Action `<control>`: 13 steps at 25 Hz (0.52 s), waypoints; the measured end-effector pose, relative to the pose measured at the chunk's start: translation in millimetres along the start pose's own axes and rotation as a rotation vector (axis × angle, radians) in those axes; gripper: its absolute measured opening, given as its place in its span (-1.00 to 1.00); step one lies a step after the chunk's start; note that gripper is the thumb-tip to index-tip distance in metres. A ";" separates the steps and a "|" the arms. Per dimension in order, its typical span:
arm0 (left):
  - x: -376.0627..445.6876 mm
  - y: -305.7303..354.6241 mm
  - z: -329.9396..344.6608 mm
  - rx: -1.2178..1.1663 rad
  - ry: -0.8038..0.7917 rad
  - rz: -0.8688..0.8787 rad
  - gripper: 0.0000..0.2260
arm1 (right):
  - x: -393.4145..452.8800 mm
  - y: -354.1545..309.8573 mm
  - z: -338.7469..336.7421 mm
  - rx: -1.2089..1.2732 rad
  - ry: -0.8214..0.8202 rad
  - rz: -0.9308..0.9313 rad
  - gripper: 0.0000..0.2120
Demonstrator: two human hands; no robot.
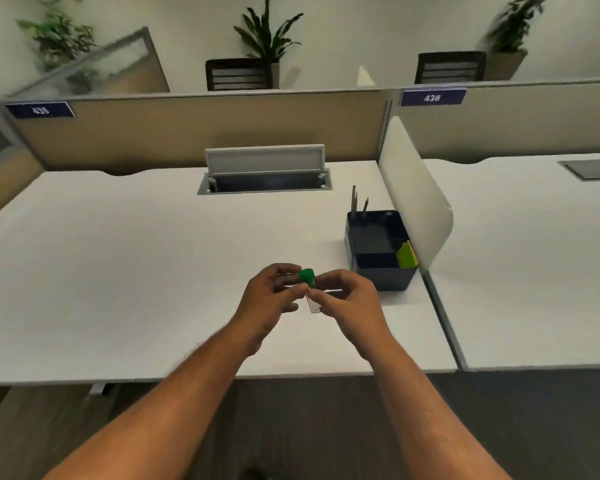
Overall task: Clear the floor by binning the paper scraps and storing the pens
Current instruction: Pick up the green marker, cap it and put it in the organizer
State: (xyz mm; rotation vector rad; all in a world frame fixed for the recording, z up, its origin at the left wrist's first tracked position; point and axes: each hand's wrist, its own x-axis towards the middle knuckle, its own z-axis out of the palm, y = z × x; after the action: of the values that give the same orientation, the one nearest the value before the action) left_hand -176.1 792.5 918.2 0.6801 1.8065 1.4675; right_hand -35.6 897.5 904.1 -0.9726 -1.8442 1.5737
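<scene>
While both forearms are reaching forward from the bottom of the view over the near edge of the white desk (pixel 118 271), the person is bringing the left hand (pixel 269 299) and the right hand (pixel 347 303) together above the desktop, fingertips meeting around one small item. The left hand is curling its fingers narrowly about a green cap or pen end (pixel 307 277), while the right hand is pinching a pale, clear strip (pixel 313 304) hanging just below it. This is probably a pen's clip or barrel, though blur is making that hard to tell. The two-handed grip is suggesting that the pen is being capped or fitted before storage. Just beyond the right hand and slightly to its outer side, the dark desk organizer (pixel 381 271) is sitting against the white divider (pixel 416 188), its far compartment already holding upright pencils (pixel 355 200). No paper scraps are showing.
</scene>
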 end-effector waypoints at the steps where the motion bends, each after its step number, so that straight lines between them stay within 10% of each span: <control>1: 12.1 2.1 2.2 -0.010 -0.033 -0.005 -0.78 | 8.4 -0.9 -1.6 0.008 0.027 0.005 -0.79; 6: 74.9 14.2 25.3 0.018 -0.229 0.016 -0.77 | 44.4 1.6 -13.7 -0.019 0.145 -0.028 -0.52; 13: 133.3 17.2 105.7 0.122 -0.280 0.036 -0.70 | 97.1 16.7 -86.6 -0.205 0.333 -0.086 -0.67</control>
State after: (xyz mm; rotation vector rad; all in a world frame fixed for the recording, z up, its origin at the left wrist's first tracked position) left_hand -175.5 962.2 897.6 0.9342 1.6819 1.2226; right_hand -24.2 1028.1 897.9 -1.1512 -1.8051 1.1097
